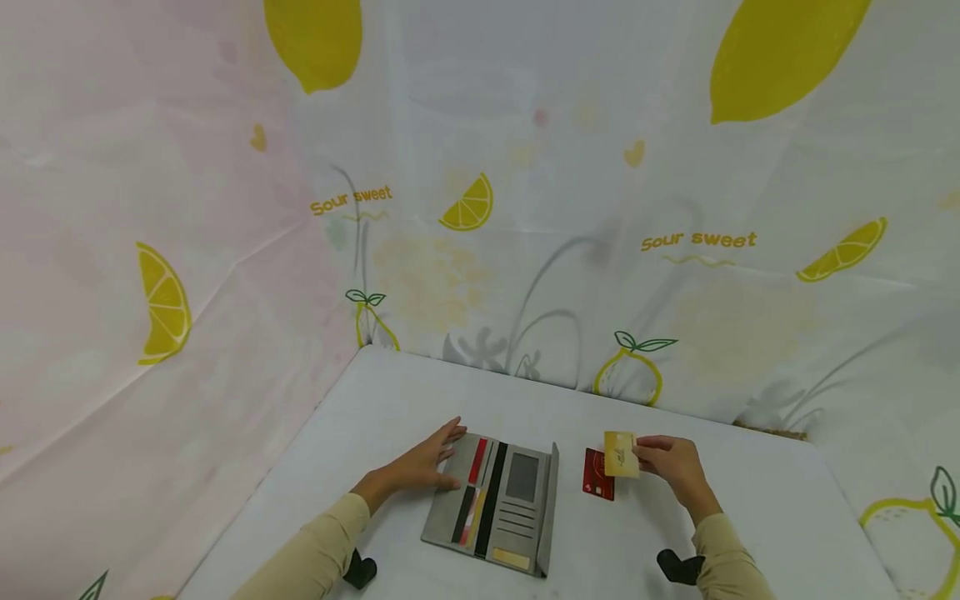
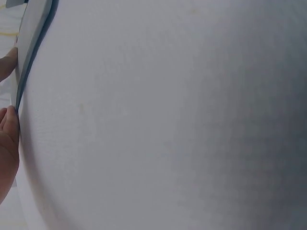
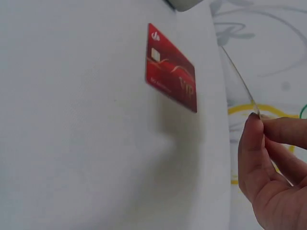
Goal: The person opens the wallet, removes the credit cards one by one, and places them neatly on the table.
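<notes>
An opened grey wallet [image 1: 517, 517] lies on the white table, several cards in its left-side slots and a yellowish card [image 1: 512, 557] low in its right half. Along the wallet's left edge rests my left hand [image 1: 420, 462], fingers extended and thumb over the panel; the left wrist view catches those fingertips at the wallet's thin edge [image 2: 29, 48]. My right hand [image 1: 672, 468] pinches a gold card [image 1: 621, 454] by its right side, and it appears edge-on in the right wrist view. A red VIP card [image 3: 171, 69] lies on the table, partly covered by the gold card in the head view.
The white table [image 1: 420, 383] meets a lemon-print backdrop [image 1: 525, 275] behind and to the left. Black straps [image 1: 678, 567] hang by both wrists. The wallet's right flap [image 1: 550, 508] stands up on the side facing the red card.
</notes>
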{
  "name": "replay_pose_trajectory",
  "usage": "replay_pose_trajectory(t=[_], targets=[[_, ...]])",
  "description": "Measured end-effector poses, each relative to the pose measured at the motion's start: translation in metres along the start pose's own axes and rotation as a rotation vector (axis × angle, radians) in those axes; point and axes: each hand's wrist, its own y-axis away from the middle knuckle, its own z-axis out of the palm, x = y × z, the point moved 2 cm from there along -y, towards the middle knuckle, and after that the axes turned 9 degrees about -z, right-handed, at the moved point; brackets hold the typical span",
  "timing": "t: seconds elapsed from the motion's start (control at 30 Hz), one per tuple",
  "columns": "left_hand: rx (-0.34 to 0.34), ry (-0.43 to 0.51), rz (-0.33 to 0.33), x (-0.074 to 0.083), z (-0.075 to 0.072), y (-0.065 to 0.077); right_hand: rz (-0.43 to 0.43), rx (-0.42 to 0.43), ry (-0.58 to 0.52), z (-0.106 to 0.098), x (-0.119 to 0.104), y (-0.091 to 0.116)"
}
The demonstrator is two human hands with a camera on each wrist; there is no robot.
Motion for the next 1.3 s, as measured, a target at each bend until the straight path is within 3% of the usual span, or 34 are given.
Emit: replay_pose_trajectory(t=[0.4,0.7,1.13,1.3], targets=[[-0.001,0.020,0.008,-0.001,0.000,0.001,0.082,0.037,0.057,-0.015,0.038,0.009],[-0.002,0.010,0.033,-0.003,-0.001,0.001,0.092,0.064,0.102,-0.010,0.048,0.010],[-0.001,0.002,0.023,-0.003,-0.001,0.000,0.027,0.110,0.230,-0.001,0.045,0.010],[-0.004,0.010,0.035,-0.003,-0.001,0.000,-0.038,0.113,0.355,0.002,0.039,0.010]])
